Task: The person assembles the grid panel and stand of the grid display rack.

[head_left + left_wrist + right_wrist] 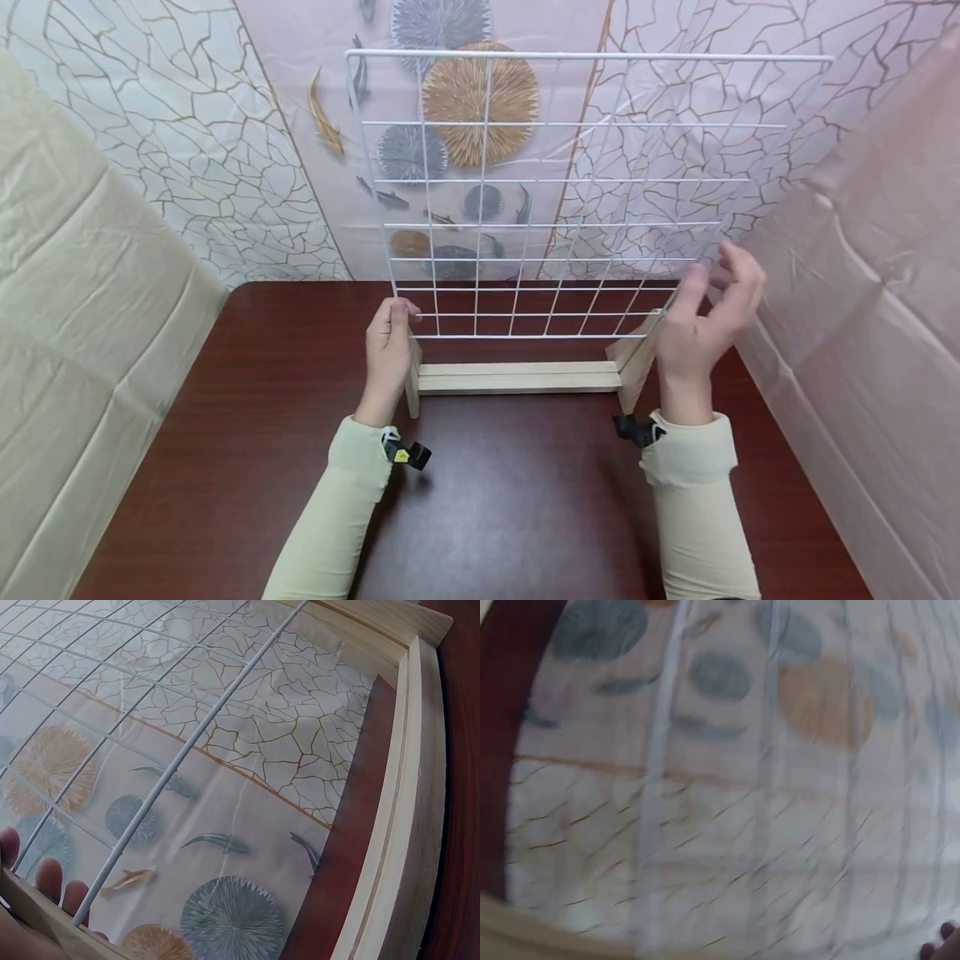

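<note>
A white wire grid panel (483, 179) stands upright, leaning away, with its lower edge between the side pieces of a pale wooden stand (517, 379). My left hand (388, 337) grips the stand's left side piece at the grid's lower left corner. In the left wrist view, fingertips (49, 881) curl behind that wood, close to the grid's thick edge wire (187, 742). Beside the grid's right edge, my right hand (705, 325) is raised, fingers loosely bent and thumb apart, blurred. It appears to hold nothing; whether it touches the wire I cannot tell.
The stand rests on a dark red-brown table (510, 492). Behind it hangs a patterned backdrop (292, 167). Pale cloth walls rise at the left (90, 333) and right (870, 333).
</note>
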`<state>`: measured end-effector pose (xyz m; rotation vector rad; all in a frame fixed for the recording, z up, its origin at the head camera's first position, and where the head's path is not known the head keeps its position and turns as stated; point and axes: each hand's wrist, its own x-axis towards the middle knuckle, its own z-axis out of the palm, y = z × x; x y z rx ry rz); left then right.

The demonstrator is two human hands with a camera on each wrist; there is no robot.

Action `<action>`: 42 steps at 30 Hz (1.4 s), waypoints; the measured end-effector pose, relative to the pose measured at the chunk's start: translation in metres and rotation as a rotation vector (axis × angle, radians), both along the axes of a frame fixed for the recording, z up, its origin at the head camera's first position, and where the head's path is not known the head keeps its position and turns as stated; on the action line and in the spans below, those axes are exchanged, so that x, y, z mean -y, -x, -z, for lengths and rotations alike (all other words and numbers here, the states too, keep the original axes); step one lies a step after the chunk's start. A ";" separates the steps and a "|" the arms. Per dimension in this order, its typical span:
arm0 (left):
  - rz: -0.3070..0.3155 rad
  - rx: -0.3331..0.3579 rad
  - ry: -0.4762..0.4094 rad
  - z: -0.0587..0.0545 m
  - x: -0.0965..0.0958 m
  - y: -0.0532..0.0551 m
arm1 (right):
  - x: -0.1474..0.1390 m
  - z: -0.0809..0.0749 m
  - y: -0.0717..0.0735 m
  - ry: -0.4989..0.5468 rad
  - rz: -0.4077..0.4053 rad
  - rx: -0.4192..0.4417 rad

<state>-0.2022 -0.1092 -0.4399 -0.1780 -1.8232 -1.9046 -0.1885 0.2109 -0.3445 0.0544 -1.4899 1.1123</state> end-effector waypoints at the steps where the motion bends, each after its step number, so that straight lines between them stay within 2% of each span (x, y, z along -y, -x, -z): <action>1: 0.002 -0.004 -0.003 0.000 0.000 0.000 | -0.010 0.007 0.001 0.040 -0.020 0.088; 4: 0.000 -0.008 -0.002 0.000 0.000 0.000 | -0.035 0.030 0.004 0.114 -0.143 0.341; 6: -0.006 -0.007 -0.001 0.001 0.000 0.000 | -0.044 0.043 0.006 0.138 -0.280 0.438; 8: -0.007 -0.009 -0.004 0.002 0.000 0.000 | -0.050 0.054 0.007 0.182 -0.424 0.493; 10: -0.005 -0.010 -0.007 0.003 0.000 0.000 | -0.053 0.061 0.008 0.236 -0.551 0.502; 12: -0.002 -0.016 -0.012 0.003 0.000 0.000 | -0.053 0.066 0.008 0.259 -0.610 0.499; 18: 0.012 -0.040 -0.015 0.007 0.001 -0.001 | -0.050 0.072 0.009 0.290 -0.618 0.472; 24: 0.043 -0.049 -0.030 0.008 0.000 -0.001 | -0.049 0.078 0.011 0.269 -0.579 0.432; 32: 0.034 -0.033 0.021 0.011 0.001 -0.003 | -0.047 0.084 0.012 0.258 -0.544 0.419; 39: 0.109 -0.066 -0.044 0.013 -0.001 -0.005 | -0.046 0.087 0.013 0.260 -0.535 0.411; 42: 0.097 -0.076 -0.046 0.014 -0.002 -0.004 | -0.046 0.087 0.013 0.262 -0.532 0.408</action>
